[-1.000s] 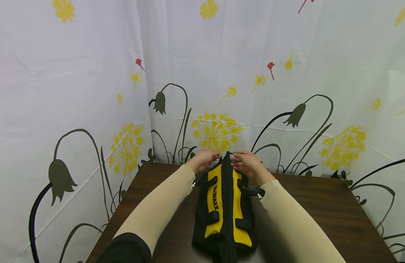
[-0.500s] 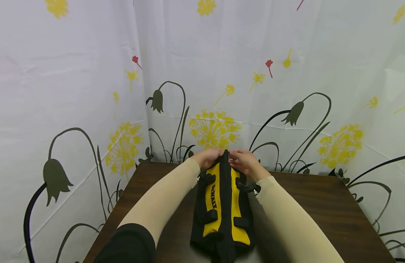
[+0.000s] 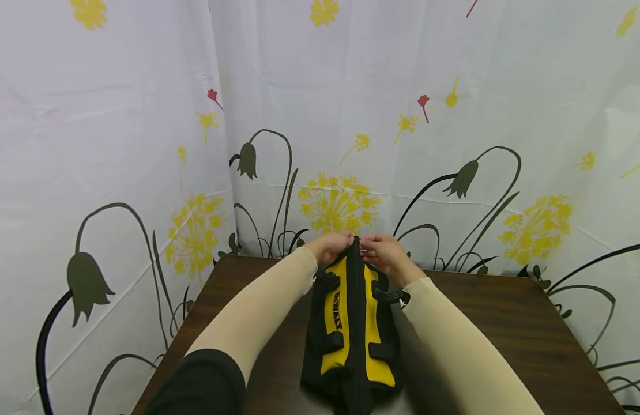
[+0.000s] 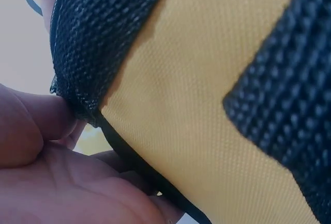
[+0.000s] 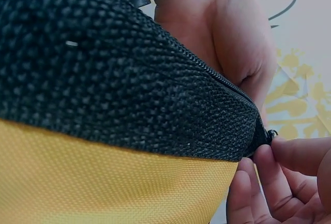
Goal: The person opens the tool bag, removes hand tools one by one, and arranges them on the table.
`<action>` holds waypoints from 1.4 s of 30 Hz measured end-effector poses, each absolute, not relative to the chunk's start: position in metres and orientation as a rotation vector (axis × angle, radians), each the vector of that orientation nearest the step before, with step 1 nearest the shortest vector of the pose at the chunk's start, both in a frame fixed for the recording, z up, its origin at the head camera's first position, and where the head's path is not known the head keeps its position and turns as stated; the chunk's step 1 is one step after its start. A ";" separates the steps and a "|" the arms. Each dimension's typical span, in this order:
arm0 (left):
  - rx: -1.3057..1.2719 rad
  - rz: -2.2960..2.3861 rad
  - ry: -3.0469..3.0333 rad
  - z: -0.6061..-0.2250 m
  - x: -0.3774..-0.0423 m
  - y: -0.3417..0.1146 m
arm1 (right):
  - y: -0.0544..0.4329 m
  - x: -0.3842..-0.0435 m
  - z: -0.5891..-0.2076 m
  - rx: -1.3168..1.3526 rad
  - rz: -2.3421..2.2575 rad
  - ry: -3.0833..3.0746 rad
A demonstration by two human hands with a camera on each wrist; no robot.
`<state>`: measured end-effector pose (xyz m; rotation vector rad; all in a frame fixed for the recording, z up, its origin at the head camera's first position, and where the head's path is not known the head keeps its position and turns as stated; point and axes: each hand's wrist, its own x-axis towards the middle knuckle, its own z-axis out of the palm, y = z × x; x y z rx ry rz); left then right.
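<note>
A black and yellow tool bag (image 3: 342,320) with DEWALT lettering lies lengthwise, its far end between my hands. My left hand (image 3: 330,246) grips that far end; in the left wrist view its thumb and fingers (image 4: 62,125) close on the tip of the black webbing. From the other side, my right hand (image 3: 384,253) pinches the small zipper pull (image 5: 272,133) between thumb and index finger. The zipper teeth (image 5: 207,68) run along the top edge, drawn together where they show in the right wrist view. My left palm shows behind the bag there.
The bag sits on a dark brown wooden table (image 3: 507,334). Black strap handles (image 3: 383,350) stand out from both its sides. A white curtain (image 3: 351,86) printed with flowers hangs behind the table and along its left.
My left hand has moved right onto the bag's far end, and its fingers have closed there. My right hand has drawn in slightly at the zipper. The view has shifted a little.
</note>
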<state>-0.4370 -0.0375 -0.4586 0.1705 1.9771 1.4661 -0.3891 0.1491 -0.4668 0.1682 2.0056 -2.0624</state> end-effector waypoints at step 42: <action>0.219 1.456 1.999 -0.464 -0.438 -0.034 | 0.151 -0.363 -0.465 -0.033 -1.850 2.298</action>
